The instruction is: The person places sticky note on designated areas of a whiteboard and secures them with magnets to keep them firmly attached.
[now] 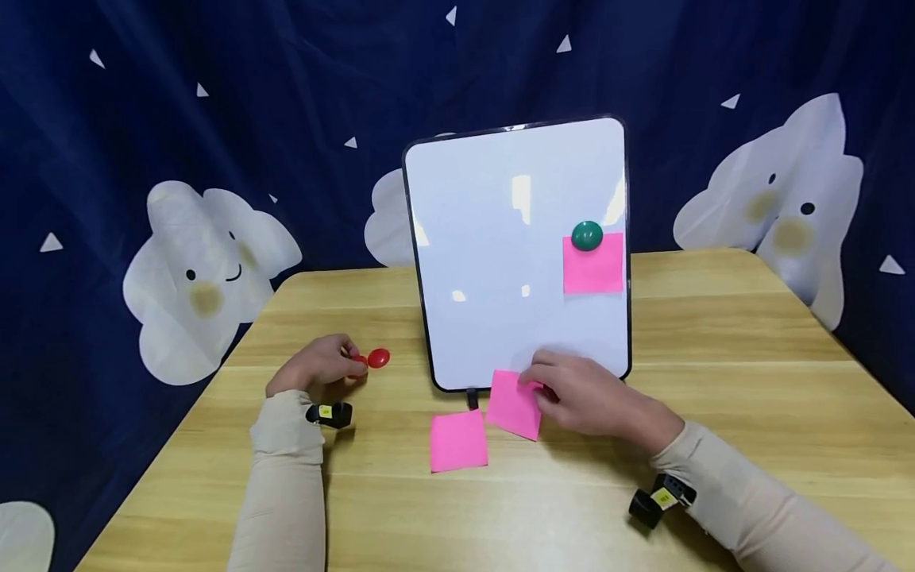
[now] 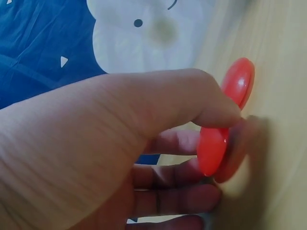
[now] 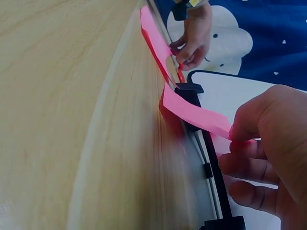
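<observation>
At the left of the table, my left hand [image 1: 321,363] pinches a round red magnet [image 2: 212,151] between thumb and fingers. A second red magnet [image 1: 379,358] lies on the wood right beside it. My right hand [image 1: 588,397] pinches the edge of a pink sticky note [image 1: 513,405], which is lifted at that side in the right wrist view, by the lower edge of the whiteboard [image 1: 493,318]. Another pink sticky note [image 1: 458,441] lies flat on the table to its left. A green magnet [image 1: 587,236] sits over the top of a third pink note [image 1: 593,270] on the board.
The whiteboard stands upright near the back of the wooden table [image 1: 400,524], with a small black foot [image 1: 472,399] at its lower edge. Behind the table hangs a dark blue curtain [image 1: 322,71] with clouds and white triangles.
</observation>
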Action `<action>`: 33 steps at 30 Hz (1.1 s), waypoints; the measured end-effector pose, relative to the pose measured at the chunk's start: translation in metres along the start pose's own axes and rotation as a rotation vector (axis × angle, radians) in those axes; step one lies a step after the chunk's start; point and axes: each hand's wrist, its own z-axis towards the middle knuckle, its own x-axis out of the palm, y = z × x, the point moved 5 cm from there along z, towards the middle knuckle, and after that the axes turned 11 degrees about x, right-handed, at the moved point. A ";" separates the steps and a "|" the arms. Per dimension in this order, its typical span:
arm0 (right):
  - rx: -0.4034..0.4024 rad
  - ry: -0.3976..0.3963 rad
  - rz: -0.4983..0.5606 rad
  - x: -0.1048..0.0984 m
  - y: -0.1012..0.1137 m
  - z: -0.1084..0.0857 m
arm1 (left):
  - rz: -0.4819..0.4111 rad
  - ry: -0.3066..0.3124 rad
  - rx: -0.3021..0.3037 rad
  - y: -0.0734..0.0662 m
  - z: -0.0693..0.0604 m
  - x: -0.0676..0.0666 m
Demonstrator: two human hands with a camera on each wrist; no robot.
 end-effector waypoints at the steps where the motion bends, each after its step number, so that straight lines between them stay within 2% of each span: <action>1: -0.005 0.000 0.001 0.000 0.000 0.000 | 0.056 -0.008 0.019 0.000 0.001 -0.001; 2: -0.011 -0.004 0.000 0.000 0.000 0.000 | 0.096 -0.016 0.036 0.000 0.001 -0.002; 7: -0.054 -0.037 0.009 -0.002 0.001 0.000 | 0.146 -0.037 0.092 0.000 0.006 -0.003; 14: -0.089 -0.038 0.050 -0.001 0.001 0.001 | 0.138 -0.064 0.143 -0.003 0.008 -0.003; 22: -0.114 -0.083 0.041 -0.001 0.002 0.000 | 0.187 -0.117 0.245 -0.009 0.012 -0.002; 28: -0.105 -0.069 0.094 0.000 0.002 0.000 | 0.192 -0.146 0.247 -0.010 0.016 -0.002; 33: -0.124 -0.112 0.099 0.000 0.001 0.000 | 0.193 -0.167 0.266 -0.012 0.016 -0.003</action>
